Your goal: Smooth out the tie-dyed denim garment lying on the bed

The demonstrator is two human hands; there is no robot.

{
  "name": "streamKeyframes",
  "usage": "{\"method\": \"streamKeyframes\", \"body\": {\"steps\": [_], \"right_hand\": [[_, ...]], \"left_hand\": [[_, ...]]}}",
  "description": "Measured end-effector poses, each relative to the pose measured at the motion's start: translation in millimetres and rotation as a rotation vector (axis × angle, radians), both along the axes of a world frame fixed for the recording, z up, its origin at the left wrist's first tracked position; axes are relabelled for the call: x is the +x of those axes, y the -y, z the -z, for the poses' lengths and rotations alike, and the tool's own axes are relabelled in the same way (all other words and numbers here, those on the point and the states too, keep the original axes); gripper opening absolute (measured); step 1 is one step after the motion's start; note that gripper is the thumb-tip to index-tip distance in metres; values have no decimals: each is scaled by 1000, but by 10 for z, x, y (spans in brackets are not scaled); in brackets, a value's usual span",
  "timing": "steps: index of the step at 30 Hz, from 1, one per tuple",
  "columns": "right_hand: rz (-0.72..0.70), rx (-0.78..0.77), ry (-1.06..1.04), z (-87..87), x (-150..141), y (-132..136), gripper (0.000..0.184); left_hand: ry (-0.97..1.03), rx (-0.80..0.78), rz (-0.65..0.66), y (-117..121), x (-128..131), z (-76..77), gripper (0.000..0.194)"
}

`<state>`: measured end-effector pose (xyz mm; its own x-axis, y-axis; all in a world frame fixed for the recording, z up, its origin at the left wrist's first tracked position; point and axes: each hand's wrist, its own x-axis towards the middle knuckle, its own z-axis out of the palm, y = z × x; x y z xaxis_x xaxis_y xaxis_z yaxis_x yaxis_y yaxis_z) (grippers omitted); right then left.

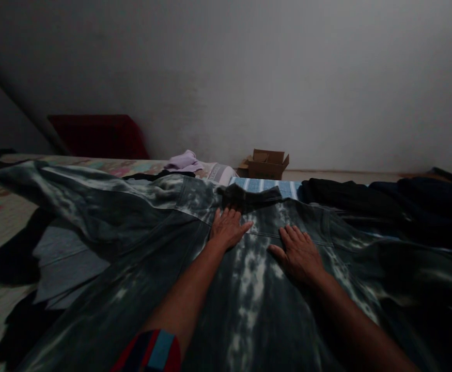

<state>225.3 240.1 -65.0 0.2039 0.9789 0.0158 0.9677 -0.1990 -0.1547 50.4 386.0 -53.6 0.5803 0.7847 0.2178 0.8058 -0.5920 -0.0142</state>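
My left hand flat, fingers spread, on tie-dye denim jacket just below collar. My right hand flat beside it, fingers together, nearer me. Jacket back-up on bed; long axis runs from me toward collar; sleeve out left.

Bleach-mottled dark denim jacket, flat, back up

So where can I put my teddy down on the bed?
The patterned bedcover shows bare at the far left, beside the jacket sleeve. The middle is crowded: both hands, left hand and right hand, lie flat on the jacket. Dark clothes fill the right, and the lilac cloth sits behind.
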Motion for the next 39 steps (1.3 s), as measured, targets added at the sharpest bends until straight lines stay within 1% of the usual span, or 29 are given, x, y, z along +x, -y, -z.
{"method": "streamKeyframes", "body": {"steps": [2, 5, 8, 12, 16, 21, 26, 29, 35, 37, 39], "right_hand": [[24, -10, 6, 0, 29, -15, 77], [68, -22, 22, 1, 65, -33, 77], [95, -36, 31, 6, 103, -45, 78], [89, -59, 26, 22, 173, -60, 81], [70, -76, 32, 13, 277, -78, 79], [67, -91, 46, -34, 420, -110, 78], [104, -77, 22, -24, 504, -139, 77], [104, -64, 22, -4, 515, -148, 77], [104, -56, 3, -10, 506, -154, 77], [106, -55, -1, -19, 501, -154, 76], [104, -50, -5, -27, 496, -153, 76]], "left_hand": [[8, 18, -1, -14, 10, -17, 68], [6, 18, 4, -48, 28, -56, 73], [-14, -56, -15, -97, 57, -78, 75], [-64, -187, -56, -159, 105, -76, 74], [-75, -223, -63, -183, 131, -80, 76], [-58, -203, -60, -169, 124, -74, 75], [-33, -153, -53, -137, 121, -79, 67], [-23, -127, -45, -127, 120, -87, 62], [-32, -113, -48, -159, 129, -101, 57], [-35, -99, -50, -124, 145, -131, 52], [-37, -81, -43, -33, 170, -169, 47]]}}
